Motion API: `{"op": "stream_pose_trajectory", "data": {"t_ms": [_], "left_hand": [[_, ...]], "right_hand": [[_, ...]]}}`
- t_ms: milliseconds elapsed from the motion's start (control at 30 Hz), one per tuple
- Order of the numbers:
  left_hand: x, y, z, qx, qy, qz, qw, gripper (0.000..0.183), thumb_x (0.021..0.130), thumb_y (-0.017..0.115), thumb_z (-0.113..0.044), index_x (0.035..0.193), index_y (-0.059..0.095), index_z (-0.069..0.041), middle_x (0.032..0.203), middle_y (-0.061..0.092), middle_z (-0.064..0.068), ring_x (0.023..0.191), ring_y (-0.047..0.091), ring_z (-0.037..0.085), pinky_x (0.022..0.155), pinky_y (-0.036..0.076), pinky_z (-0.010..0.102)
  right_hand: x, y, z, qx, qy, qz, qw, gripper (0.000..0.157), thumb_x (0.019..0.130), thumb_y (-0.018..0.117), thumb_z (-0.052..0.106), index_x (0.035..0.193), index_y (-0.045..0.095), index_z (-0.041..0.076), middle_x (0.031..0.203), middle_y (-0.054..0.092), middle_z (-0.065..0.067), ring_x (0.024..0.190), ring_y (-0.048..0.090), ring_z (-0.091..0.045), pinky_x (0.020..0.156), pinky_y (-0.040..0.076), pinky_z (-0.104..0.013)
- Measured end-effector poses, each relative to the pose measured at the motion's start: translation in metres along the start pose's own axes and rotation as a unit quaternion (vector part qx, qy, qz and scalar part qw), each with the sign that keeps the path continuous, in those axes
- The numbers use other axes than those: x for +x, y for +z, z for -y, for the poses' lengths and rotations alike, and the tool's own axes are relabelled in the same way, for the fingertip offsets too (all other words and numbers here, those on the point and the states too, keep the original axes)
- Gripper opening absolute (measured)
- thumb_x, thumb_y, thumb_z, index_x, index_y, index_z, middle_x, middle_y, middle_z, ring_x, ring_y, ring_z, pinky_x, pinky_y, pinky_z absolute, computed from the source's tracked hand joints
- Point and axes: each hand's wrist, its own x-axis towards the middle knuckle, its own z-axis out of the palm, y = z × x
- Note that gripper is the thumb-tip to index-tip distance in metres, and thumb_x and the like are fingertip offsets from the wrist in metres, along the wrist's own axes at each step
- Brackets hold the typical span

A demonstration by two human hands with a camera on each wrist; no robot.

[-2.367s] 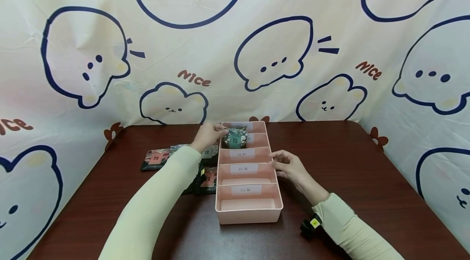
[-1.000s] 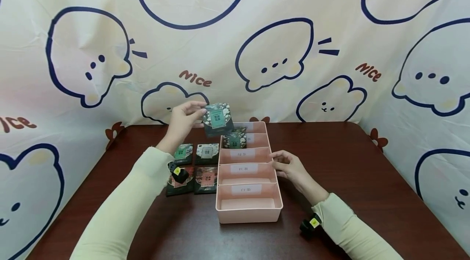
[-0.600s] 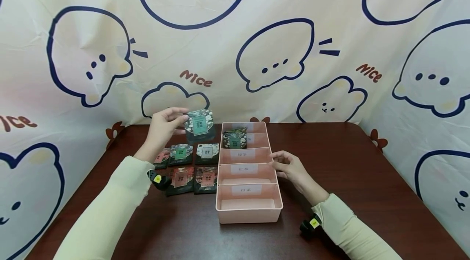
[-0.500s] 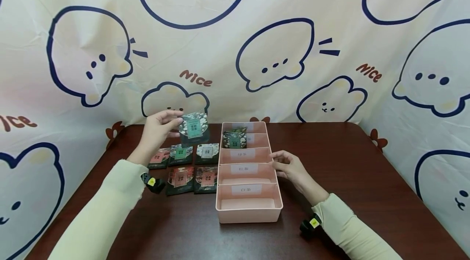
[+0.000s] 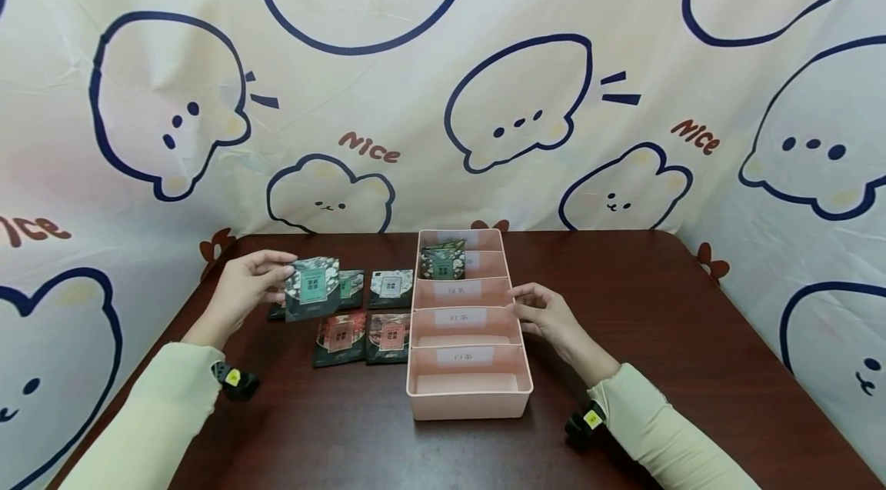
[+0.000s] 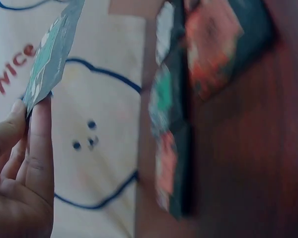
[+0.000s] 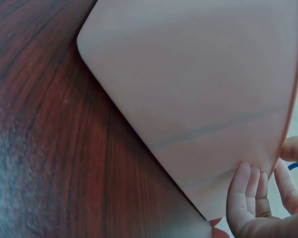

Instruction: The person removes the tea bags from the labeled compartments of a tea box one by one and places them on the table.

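My left hand [image 5: 242, 290] pinches a tea sachet [image 5: 313, 288] with a green label by its edge, holding it raised over the sachets on the table. In the left wrist view, that sachet [image 6: 52, 57] stands tilted between thumb and fingers. My right hand [image 5: 554, 318] holds the right rim of a pink divided box [image 5: 469, 407]. Several of its fingertips press the outer wall [image 7: 203, 89] in the right wrist view. Green-patterned sachets [image 5: 443, 262] stand in a rear compartment; the three nearer compartments with labels show no sachets.
Left of the box lie a white-labelled sachet [image 5: 391, 289], a partly covered green-labelled one [image 5: 353, 289] and two red-labelled sachets [image 5: 341, 338]. Another red-labelled sachet [image 6: 167, 166] lies in the left wrist view. A patterned cloth [image 5: 526, 105] hangs behind the table.
My left hand has taken a green-labelled sachet up from the box and carried it left and down over the table sachets. The right hand stays at the box rim.
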Motion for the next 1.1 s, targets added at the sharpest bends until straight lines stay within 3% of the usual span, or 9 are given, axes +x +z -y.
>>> {"op": "stream_pose_trajectory", "data": {"t_ms": [300,567,900,1100], "left_hand": [[-0.013,-0.024,0.036,0.063,-0.07,0.041,0.9947,0.044,0.096,0.061,-0.026,0.128,0.054,0.004,0.097,0.071,0.002,0.079,0.066,0.012,0.071,0.06,0.035],[-0.023,-0.03,0.06,0.054,-0.122,0.068,0.9887,0.035,0.098,0.058,-0.018,0.125,0.056,0.004,0.09,0.07,-0.003,0.079,0.065,0.014,0.068,0.059,0.032],[-0.024,-0.025,0.067,0.079,-0.148,0.069,0.9835,0.03,0.098,0.057,-0.013,0.121,0.057,0.006,0.097,0.071,0.008,0.08,0.064,0.018,0.07,0.059,0.036],[-0.023,-0.021,0.066,0.097,-0.151,0.068,0.9814,0.034,0.095,0.063,-0.016,0.119,0.058,0.007,0.096,0.071,0.009,0.079,0.063,0.017,0.07,0.059,0.037]], "right_hand": [[-0.002,0.0,0.004,-0.012,-0.001,0.002,1.0,0.035,0.087,0.068,0.003,0.119,0.057,-0.005,0.09,0.057,0.0,0.081,0.062,-0.009,0.073,0.057,-0.027],[-0.002,0.002,0.003,-0.011,0.002,0.002,1.0,0.038,0.087,0.069,0.004,0.121,0.055,-0.007,0.089,0.056,0.0,0.08,0.061,-0.008,0.073,0.057,-0.026],[-0.002,0.002,0.002,-0.001,0.0,-0.004,1.0,0.035,0.085,0.07,0.003,0.117,0.058,-0.005,0.088,0.056,0.001,0.079,0.06,-0.008,0.071,0.056,-0.026],[-0.003,0.001,0.002,-0.015,-0.002,-0.003,1.0,0.032,0.087,0.069,0.004,0.117,0.06,-0.002,0.089,0.056,0.0,0.081,0.061,-0.009,0.073,0.057,-0.027]]}}
